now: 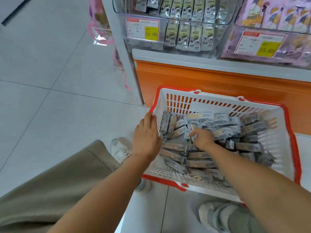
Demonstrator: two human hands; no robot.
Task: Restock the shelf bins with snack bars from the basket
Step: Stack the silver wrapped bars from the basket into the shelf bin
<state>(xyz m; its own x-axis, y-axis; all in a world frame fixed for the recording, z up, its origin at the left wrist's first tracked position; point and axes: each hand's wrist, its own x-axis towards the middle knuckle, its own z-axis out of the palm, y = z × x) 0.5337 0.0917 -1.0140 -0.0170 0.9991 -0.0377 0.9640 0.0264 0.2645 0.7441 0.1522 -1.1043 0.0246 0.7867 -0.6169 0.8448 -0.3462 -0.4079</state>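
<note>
Snack bars point(201, 155) in white basket point(218, 100)

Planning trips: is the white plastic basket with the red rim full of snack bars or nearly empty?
Well filled: grey-wrapped snack bars cover the basket floor in overlapping layers, though below the rim. The right hand pinches one.

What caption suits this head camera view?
Left hand rests on the white, red-rimmed plastic basket while the right hand grips grey-wrapped snack bars below clear plastic shelf bins.
</note>
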